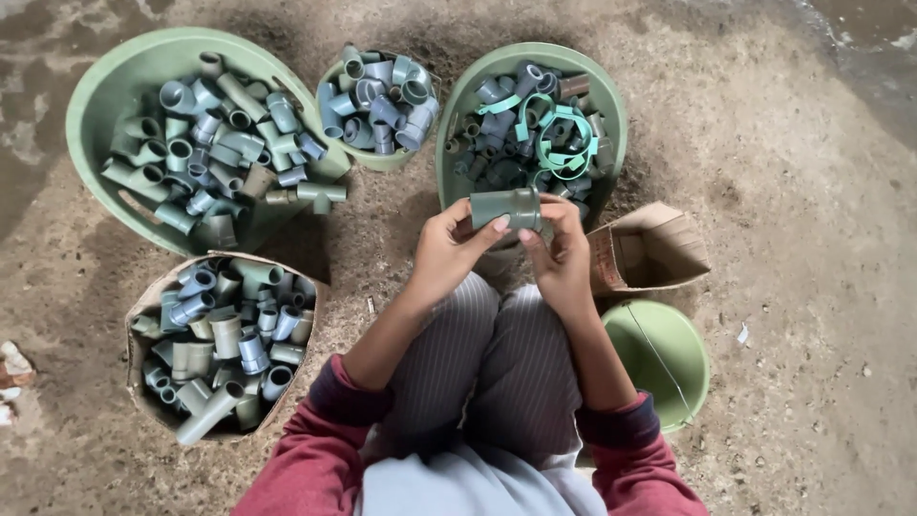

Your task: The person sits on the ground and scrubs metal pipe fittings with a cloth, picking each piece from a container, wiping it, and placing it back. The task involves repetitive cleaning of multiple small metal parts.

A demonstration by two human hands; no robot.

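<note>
**Both hands on one green fitting, bins of fittings all around**

From the head camera, looking straight down: the person sits low on the floor, knees drawn up in striped trousers, red sleeves at the bottom edge. Both hands meet just above the knees. The left hand is closed on the left end of a short, dark green pipe fitting, thumb on the near side and fingers curled behind it. The right hand grips the fitting's right end, fingertips pinched over its top. The fitting lies level between the two hands, held in the air in front of the right-hand tub.

That tub is green and oval, holding grey and green fittings with some bright green ring clips on top. To its left stands a smaller round green bowl heaped with blue-grey elbows. Farther left, a large green tub tilts toward the person, full of grey-green tees and elbows. Below it, by the left arm, an open cardboard box is packed with sleeves and elbows. Just right of the right hand lies a smaller cardboard box, open. Below that, touching the person's right side, sits a green lid. I see no labels on the boxes.
</note>
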